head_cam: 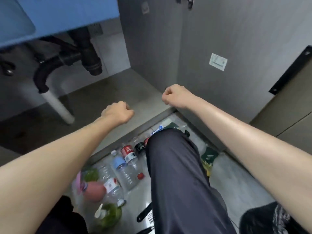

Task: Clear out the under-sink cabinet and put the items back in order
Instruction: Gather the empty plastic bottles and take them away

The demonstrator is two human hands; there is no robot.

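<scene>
- The left hand is curled into a loose fist and holds nothing; it hangs over the front edge of the cabinet floor.
- The right hand is also curled into a fist, empty, near the front corner where the cabinet floor meets the open door.
- Inside the cabinet, only the black drain pipe and a white pipe show above the floor.
- The items lie outside on the room floor, beside the person's knee: several clear plastic bottles, 1 with a red label, green bags and a dark green packet.
- A paper sticker sits on the door's inner face.
</scene>
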